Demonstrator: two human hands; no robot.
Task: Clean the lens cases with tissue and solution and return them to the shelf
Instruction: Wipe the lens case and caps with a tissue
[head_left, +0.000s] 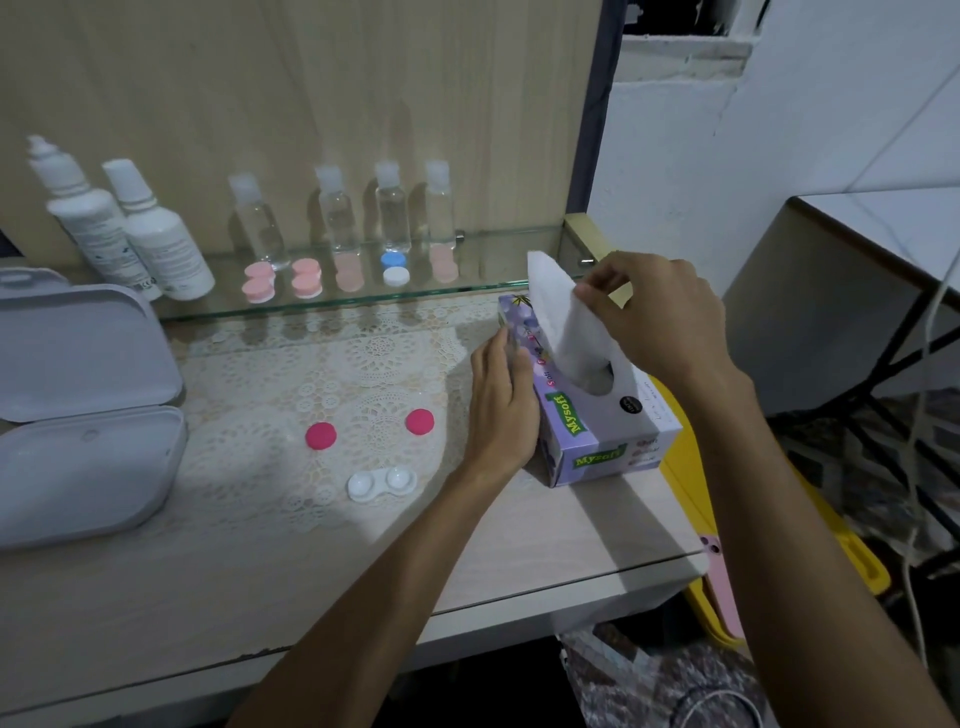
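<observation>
Soft white paper tissue is showing a matt, fibrous face. Lilac printed cardboard tissue box is looking smooth, faintly sheened. Clear glass shelf is reflecting glossily. White plastic open lens case is gleaming. Cream lace mat is lying textured over pale matt wood-grain desktop.

Home vanity corner, likely bedroom. Pale wood table with lace cloth, glass shelf lined with small bottles and lens cases (pink mostly), tissue box, clutter on floor.
</observation>
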